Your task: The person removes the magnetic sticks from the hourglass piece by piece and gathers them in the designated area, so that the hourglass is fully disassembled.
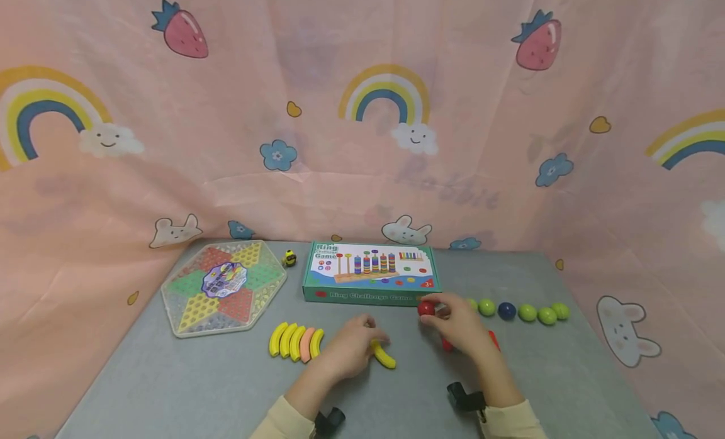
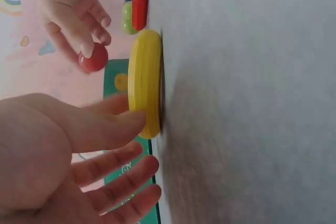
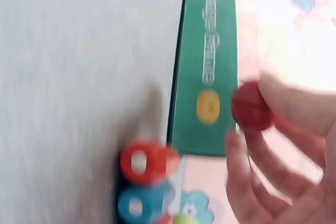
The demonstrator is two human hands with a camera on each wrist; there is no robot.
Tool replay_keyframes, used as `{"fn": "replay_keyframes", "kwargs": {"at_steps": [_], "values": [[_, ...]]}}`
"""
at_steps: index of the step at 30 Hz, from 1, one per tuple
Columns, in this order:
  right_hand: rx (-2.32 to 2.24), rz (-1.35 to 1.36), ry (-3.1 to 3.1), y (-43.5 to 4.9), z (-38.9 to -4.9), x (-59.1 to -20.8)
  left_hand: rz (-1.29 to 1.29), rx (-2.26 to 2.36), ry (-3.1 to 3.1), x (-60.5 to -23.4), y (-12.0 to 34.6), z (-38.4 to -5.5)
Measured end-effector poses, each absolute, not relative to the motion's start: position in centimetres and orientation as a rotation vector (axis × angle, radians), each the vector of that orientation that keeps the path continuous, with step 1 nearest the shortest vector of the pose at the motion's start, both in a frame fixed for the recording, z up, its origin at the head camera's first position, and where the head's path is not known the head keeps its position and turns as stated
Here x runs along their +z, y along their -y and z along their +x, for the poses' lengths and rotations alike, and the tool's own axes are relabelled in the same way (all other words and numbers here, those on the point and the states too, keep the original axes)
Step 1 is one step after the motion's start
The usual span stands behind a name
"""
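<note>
My left hand (image 1: 354, 346) pinches one end of a yellow toy banana (image 2: 146, 80) between thumb and index finger, low over the table; its other fingers are spread apart. Left of that hand several more toy bananas (image 1: 281, 339) lie side by side, one of them peach-coloured (image 1: 306, 344). My right hand (image 1: 455, 322) holds a small red ball (image 3: 253, 106) by the fingertips, just in front of the game box (image 1: 368, 294). Under the right hand, red pieces (image 1: 447, 344) are partly hidden; the right wrist view shows a red piece (image 3: 144, 162) beside a blue one (image 3: 142, 203).
Green balls (image 1: 527, 312) with one dark blue ball (image 1: 506, 311) among them form a row on the right. A hexagonal board (image 1: 192, 285) with coloured star points lies at the back left. Beside it stands a small black-and-yellow figure (image 1: 289, 258). A printed pink cloth (image 1: 351, 194) hangs behind the table.
</note>
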State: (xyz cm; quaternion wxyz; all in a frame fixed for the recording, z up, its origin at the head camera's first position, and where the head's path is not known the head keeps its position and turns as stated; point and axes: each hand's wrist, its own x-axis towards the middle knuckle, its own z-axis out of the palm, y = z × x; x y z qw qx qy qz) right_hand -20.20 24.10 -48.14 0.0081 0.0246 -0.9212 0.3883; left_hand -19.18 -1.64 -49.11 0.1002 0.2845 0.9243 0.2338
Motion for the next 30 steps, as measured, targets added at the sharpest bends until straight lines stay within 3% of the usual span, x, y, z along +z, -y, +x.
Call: {"fn": "replay_keyframes", "kwargs": {"at_steps": [10, 21, 30], "values": [[0.971, -0.328, 2.785, -26.7, -20.6, -48.7, 0.718, 0.773, -2.726, -49.0, 1.2, -19.2], [0.698, -0.295, 2.883, -26.0, -21.1, -49.7, 0.708, 0.828, -2.680, -48.7, 1.3, -19.1], [0.732, -0.242, 2.824, -26.6, -20.7, -48.8, 0.585, 0.803, -2.716, -49.2, 0.1, -18.2]]}}
